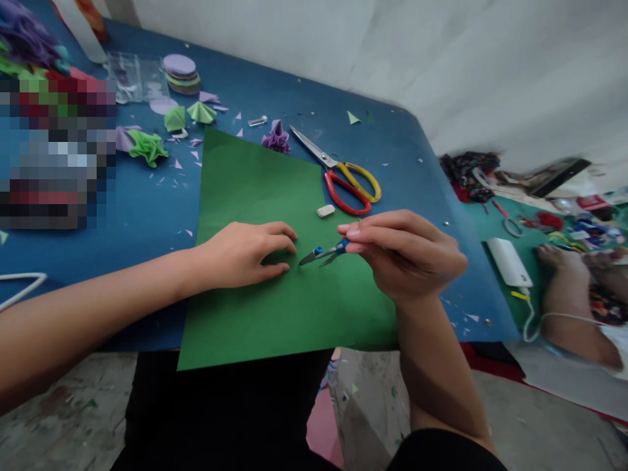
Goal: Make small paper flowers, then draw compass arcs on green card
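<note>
Lying on the blue worktop [412, 163], a smooth, deep-green sheet [275, 314] underlies the left hand [250, 255], fingers loosely parted, while the right hand [405, 255] pinches a slim metal compass [333, 250], blue-fitted with legs slightly spread, over the sheet's middle.

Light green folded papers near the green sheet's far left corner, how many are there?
3: a rounded piece and a fan-shaped piece side by side in front of the round stack, and a ruffled piece left of the green sheet. Others may be hidden.
</note>
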A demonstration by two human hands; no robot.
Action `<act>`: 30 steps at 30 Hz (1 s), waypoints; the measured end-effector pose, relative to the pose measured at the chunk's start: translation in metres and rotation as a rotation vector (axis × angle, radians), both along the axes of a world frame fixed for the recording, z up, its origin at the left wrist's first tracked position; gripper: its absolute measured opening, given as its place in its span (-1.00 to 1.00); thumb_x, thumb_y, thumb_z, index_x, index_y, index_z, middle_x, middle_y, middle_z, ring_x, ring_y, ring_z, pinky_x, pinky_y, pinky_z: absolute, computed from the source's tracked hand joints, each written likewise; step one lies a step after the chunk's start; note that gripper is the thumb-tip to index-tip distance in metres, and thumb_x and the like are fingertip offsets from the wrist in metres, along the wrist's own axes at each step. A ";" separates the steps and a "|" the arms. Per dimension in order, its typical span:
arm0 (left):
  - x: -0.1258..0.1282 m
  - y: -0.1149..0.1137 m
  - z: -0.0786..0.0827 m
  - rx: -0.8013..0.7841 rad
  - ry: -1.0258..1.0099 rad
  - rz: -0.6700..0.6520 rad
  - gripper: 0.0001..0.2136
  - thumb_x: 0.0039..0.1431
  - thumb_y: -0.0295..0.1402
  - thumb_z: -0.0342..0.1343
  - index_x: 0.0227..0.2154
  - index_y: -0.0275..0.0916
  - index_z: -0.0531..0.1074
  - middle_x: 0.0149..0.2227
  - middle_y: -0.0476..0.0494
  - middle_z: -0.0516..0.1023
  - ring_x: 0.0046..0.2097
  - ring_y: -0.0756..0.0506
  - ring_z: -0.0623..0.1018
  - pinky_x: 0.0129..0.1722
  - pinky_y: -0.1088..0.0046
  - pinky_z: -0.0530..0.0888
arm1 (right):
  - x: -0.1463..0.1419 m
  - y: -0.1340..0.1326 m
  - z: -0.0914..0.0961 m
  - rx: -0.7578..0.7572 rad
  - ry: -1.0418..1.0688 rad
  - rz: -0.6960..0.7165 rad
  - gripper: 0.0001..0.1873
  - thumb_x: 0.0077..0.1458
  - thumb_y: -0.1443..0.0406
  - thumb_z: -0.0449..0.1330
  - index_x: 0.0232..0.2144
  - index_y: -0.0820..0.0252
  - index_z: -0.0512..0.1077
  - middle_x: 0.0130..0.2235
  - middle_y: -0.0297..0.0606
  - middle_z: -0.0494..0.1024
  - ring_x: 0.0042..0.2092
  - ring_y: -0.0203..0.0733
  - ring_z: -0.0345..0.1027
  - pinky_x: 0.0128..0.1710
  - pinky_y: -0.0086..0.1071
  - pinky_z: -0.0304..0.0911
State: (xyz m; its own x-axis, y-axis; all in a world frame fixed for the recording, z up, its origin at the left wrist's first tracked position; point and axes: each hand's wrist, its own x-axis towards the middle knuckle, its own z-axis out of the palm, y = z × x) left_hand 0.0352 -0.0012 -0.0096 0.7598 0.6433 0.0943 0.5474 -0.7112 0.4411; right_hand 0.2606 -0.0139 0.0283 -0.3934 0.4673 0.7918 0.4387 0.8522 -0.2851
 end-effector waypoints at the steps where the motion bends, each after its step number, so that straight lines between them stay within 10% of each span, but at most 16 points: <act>1: 0.000 0.000 0.000 -0.001 0.001 0.000 -0.77 0.20 -0.24 0.05 -0.13 -0.15 0.45 0.07 -0.03 0.46 -0.31 0.02 0.54 -0.45 0.54 0.31 | 0.001 0.000 0.000 0.000 -0.003 -0.005 -0.76 -0.01 0.41 0.33 -0.28 -0.03 0.55 -0.35 -0.39 0.60 -0.38 -0.30 0.51 -0.41 -0.44 0.46; 23: -0.001 0.000 0.001 -0.001 0.003 -0.008 -0.77 0.21 -0.24 0.04 -0.14 -0.16 0.46 0.08 -0.03 0.45 -0.33 0.03 0.53 -0.44 0.53 0.31 | 0.005 -0.001 -0.004 -0.062 0.032 -0.037 -0.77 -0.03 0.38 0.35 -0.28 -0.03 0.57 -0.34 -0.38 0.61 -0.39 -0.27 0.52 -0.41 -0.41 0.47; 30: -0.002 0.000 0.001 0.006 0.005 -0.005 -0.77 0.21 -0.24 0.04 -0.14 -0.17 0.46 0.09 -0.05 0.45 -0.31 0.01 0.54 -0.45 0.53 0.30 | 0.000 -0.004 0.001 -0.263 0.026 0.164 -0.74 0.00 0.42 0.32 -0.22 0.09 0.54 -0.36 -0.34 0.61 -0.36 -0.31 0.51 -0.40 -0.46 0.44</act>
